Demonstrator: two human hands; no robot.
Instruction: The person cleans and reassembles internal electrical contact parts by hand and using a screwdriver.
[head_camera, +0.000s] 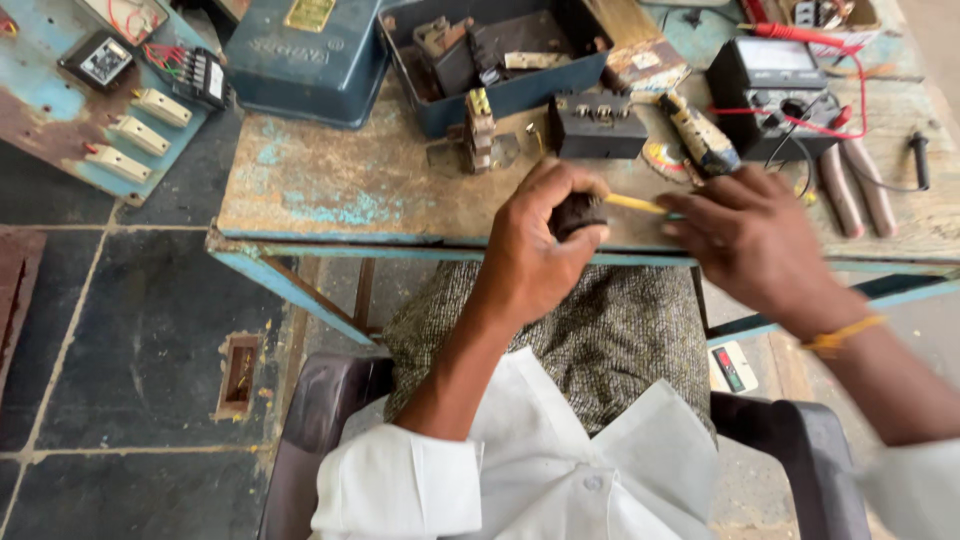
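Above the lap, left hand (535, 250) fingers wrap a dark part (578, 212); blurred right hand (745, 240) seemingly pinches the yellow tool (635, 203)

**Worn Workbench on a Dark Stone Floor**

A wooden workbench (340, 185) with flaking blue paint fills twelve o'clock. Dark stone floor tiles (130, 330) with pale joints spread toward eight o'clock, with a small rectangular recess (238, 375) set in. A dark chair (320, 400) sits at six o'clock. Soft, even daylight.

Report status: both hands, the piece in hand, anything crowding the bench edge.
Left hand shut on small dark part. Right hand on yellow-handled tool, grip unclear. Black terminal box and pliers close behind, apart from both hands.
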